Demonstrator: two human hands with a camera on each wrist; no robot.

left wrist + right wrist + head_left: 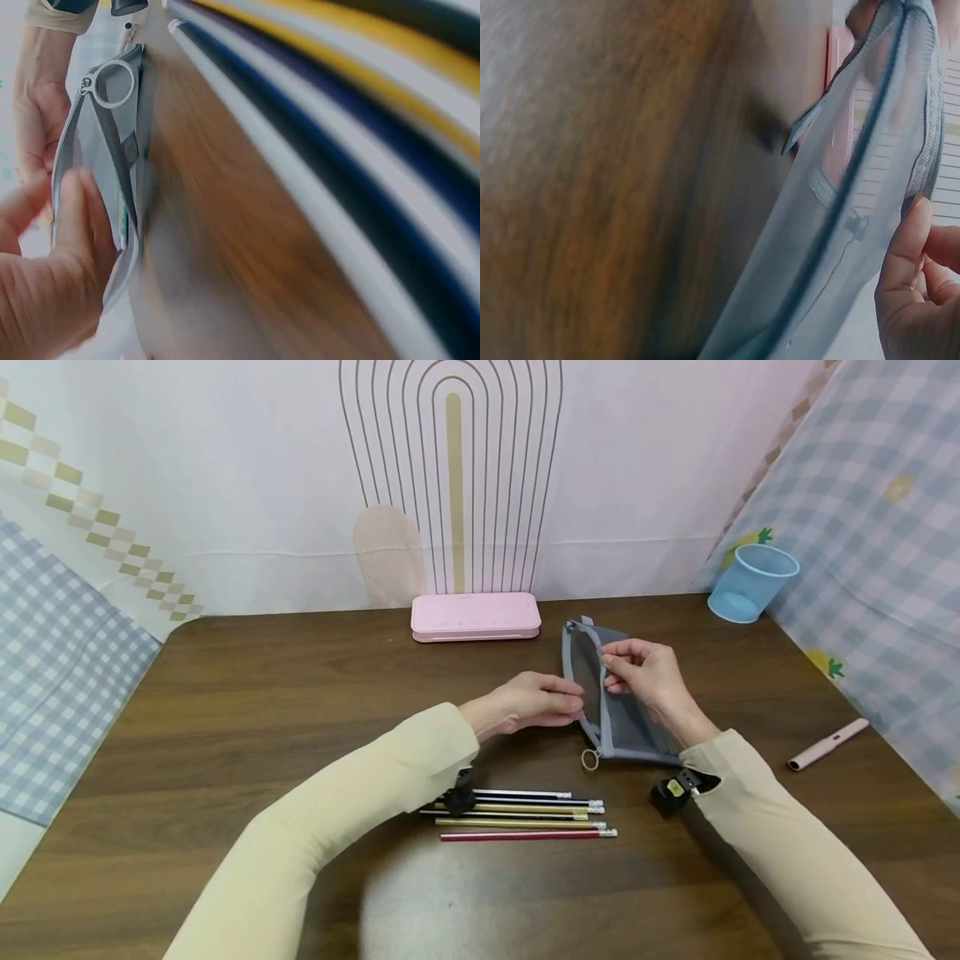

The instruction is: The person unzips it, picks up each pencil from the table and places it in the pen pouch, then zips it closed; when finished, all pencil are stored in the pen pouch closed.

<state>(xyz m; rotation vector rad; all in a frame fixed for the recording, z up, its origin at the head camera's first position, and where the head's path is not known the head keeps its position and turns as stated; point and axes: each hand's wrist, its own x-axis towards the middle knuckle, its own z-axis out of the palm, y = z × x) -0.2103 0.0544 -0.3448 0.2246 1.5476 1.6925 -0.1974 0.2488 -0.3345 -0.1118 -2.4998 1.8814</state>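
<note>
A grey see-through zip pouch [630,727] lies tilted on the table with its mouth unzipped. A ring pull [590,760] hangs at its near corner. My right hand [648,677] pinches the right edge of the mouth between thumb and fingers, seen close in the right wrist view. At the left side of the mouth is my left hand [536,700], its fingers fairly straight. In the left wrist view, fingers of that left hand [52,277] reach into the opening. A slim green-and-white item [122,210] shows inside the pouch. Several pencils [525,835] with erasers lie in front.
At the back stands a pink case [476,617] against the patterned cloth. A light blue cup [752,583] sits at the back right corner. Near the right edge lies a pale pink pen-like stick [827,745]. Checked cloth [862,552] hangs along the right side.
</note>
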